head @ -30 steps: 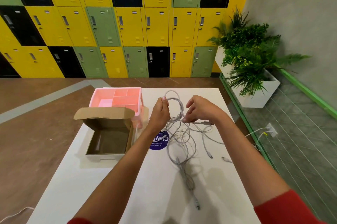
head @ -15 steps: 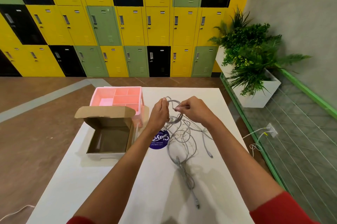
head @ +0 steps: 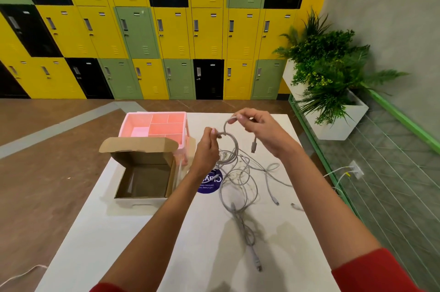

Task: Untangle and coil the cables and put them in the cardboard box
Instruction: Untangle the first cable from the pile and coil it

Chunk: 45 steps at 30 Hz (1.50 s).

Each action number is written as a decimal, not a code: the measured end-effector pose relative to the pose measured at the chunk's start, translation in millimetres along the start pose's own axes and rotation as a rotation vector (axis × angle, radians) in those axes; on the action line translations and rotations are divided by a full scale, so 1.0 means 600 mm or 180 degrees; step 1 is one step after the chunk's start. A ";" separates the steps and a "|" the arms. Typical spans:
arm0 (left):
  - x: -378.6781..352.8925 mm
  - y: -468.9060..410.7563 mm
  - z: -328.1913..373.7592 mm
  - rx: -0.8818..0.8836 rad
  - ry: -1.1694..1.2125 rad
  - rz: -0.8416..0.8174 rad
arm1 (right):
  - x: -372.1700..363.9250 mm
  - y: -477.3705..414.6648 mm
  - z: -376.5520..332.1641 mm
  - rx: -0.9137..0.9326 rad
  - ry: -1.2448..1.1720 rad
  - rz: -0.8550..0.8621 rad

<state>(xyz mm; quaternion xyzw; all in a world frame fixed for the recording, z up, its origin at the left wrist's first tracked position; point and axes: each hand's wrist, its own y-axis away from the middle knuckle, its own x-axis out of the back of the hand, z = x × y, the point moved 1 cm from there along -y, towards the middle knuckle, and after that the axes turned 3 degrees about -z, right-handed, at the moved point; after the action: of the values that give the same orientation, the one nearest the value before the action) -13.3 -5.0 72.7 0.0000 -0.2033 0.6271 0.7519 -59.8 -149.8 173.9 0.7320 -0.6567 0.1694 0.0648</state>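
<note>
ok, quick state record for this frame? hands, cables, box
left hand: pinches the coil at its left side
right hand: pinches the coil at the top of the loop; a plug hangs below it
tangle: loose grey cables on the table, under the coil
cardboard box: open, lid up, left of the hands
pink tray: behind the box

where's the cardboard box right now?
Head view: the cardboard box sits open on the left side of the table, just nearer than the pink organizer and left of the left hand.
</note>
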 end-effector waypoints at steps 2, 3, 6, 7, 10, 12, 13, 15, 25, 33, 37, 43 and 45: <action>0.002 0.001 0.012 -0.0162 0.0060 -0.0032 | 0.009 -0.003 0.003 -0.0044 -0.0287 0.0242; 0.003 0.000 0.016 -0.0204 0.0049 -0.0056 | 0.013 -0.005 0.005 -0.0099 -0.0397 0.0384; 0.003 -0.005 0.021 -0.0228 0.0085 -0.0139 | 0.026 -0.010 0.019 -0.0344 -0.0692 0.0760; 0.003 -0.006 0.023 -0.0216 0.0131 -0.0176 | 0.030 -0.013 0.027 -0.0433 -0.0776 0.0859; -0.001 -0.003 0.039 -0.0097 0.0492 -0.0331 | 0.038 -0.018 0.050 -0.0659 -0.1052 0.1115; -0.005 0.000 0.049 0.0012 0.0746 -0.0460 | 0.038 -0.020 0.062 -0.0782 -0.1335 0.1297; -0.008 0.002 0.054 0.0035 0.0828 -0.0524 | 0.036 -0.020 0.068 -0.0838 -0.1509 0.1395; -0.011 0.005 0.061 0.0005 0.0873 -0.0653 | 0.030 -0.022 0.078 -0.0942 -0.1796 0.1570; -0.015 -0.001 0.066 -0.0334 0.0520 -0.0478 | -0.004 -0.020 0.094 -0.1146 -0.2944 0.1609; -0.016 -0.001 0.051 -0.0301 0.0302 -0.0383 | -0.033 -0.012 0.094 -0.1307 -0.3269 0.1529; -0.017 -0.002 0.059 -0.0329 0.0213 -0.0313 | -0.044 -0.007 0.088 -0.1402 -0.2919 0.1257; -0.014 -0.009 0.052 -0.0367 0.0026 -0.0152 | -0.033 0.006 0.090 -0.1397 -0.1448 0.0651; -0.013 -0.011 0.048 -0.0403 0.0015 -0.0129 | -0.029 0.007 0.090 -0.1308 -0.1373 0.0640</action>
<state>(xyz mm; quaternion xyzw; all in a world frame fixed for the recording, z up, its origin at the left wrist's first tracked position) -17.0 -21.3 98.4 -0.0449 -0.2407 0.5977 0.7634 -56.5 -151.2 117.3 0.6540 -0.7449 -0.1206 0.0535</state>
